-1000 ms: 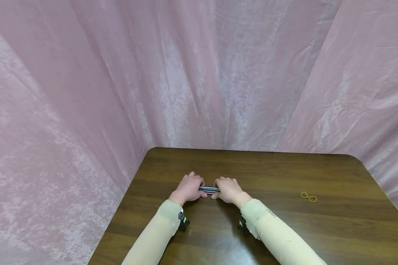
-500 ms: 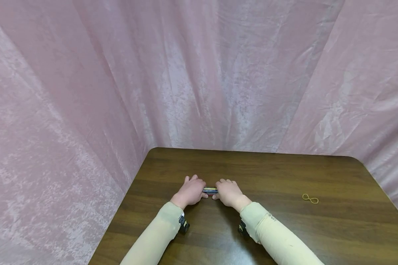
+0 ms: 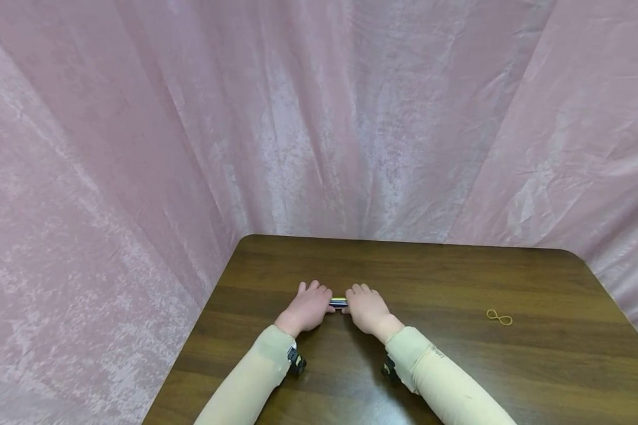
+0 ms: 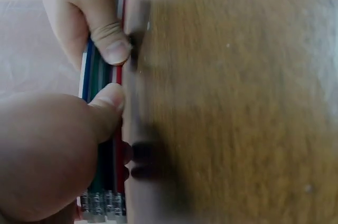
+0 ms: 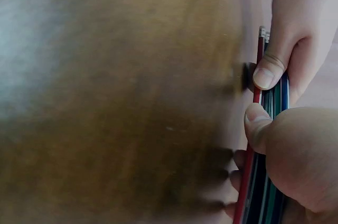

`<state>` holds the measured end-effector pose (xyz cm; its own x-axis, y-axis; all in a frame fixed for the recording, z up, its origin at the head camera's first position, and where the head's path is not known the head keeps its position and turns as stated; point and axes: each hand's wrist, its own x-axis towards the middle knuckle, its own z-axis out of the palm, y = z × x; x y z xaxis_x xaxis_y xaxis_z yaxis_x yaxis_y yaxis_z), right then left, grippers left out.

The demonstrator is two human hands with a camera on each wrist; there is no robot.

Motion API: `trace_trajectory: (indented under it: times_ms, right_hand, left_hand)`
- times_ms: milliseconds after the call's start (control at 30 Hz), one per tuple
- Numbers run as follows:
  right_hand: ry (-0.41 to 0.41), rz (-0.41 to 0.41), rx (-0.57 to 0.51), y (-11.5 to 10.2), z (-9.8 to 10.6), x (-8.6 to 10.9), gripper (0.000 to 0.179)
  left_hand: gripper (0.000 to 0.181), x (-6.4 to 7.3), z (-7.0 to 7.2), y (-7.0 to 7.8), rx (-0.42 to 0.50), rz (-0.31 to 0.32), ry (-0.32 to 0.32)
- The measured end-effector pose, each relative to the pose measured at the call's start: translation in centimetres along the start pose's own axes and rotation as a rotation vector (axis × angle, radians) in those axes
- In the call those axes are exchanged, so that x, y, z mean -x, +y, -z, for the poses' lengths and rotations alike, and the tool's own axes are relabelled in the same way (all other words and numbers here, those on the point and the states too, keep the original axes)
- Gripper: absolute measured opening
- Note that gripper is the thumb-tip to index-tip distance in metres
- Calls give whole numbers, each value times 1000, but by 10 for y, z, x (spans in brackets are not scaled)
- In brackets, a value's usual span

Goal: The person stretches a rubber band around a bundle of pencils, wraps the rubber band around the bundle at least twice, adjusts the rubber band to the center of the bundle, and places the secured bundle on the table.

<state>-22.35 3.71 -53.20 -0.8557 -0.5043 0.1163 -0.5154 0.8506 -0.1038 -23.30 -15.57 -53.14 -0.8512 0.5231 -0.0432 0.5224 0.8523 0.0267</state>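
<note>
A bundle of several pencils (image 3: 338, 303), red, green, blue and dark, lies crosswise between the two hands, close over the table. Metal eraser ends (image 4: 100, 203) show beside the left hand in the left wrist view. My left hand (image 3: 306, 309) grips the bundle's left part, thumb along the near side and fingers over the far side. From the other side my right hand (image 3: 368, 308) grips it the same way, its thumb (image 5: 259, 121) close to the left thumb. Most of the pencils' length is hidden under both hands.
A yellow rubber band (image 3: 499, 317), twisted into a figure eight, lies on the brown wooden table (image 3: 430, 271) to the right of the hands. Pink velvet curtains (image 3: 319, 118) hang behind the table and along its left side.
The hands have drawn slightly closer together along the pencils, so less of the bundle shows between them. The bundle's visible colours have shifted. The rubber band lies untouched.
</note>
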Motion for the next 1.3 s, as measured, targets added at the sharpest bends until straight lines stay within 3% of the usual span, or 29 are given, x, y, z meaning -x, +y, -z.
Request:
trace_trajectory:
  times_ms: [133,300,467,633,800,1033,1300]
  right_hand:
    - [7,-31,-1,1,9,-2,27]
    - [15,-27,-20,6,15,-1,24]
    - [113,7,15,14,19,0,25]
    - [164,21,53,20,21,0,27]
    - [184,6,94,20,24,-1,27]
    - [184,-72,94,19,25,4,29]
    - [172,-151,-28,38,34,14,35]
  left_hand:
    - [22,-3,4,0,26,25,30]
    - [22,-4,3,4,-30,13,106]
    - [23,-6,2,12,-105,-18,198]
    - [16,-11,3,20,-176,-24,247]
    - [8,-14,6,25,-198,-10,255]
    - [12,-12,7,25,-172,41,247]
    - [4,-6,10,16,-143,68,262]
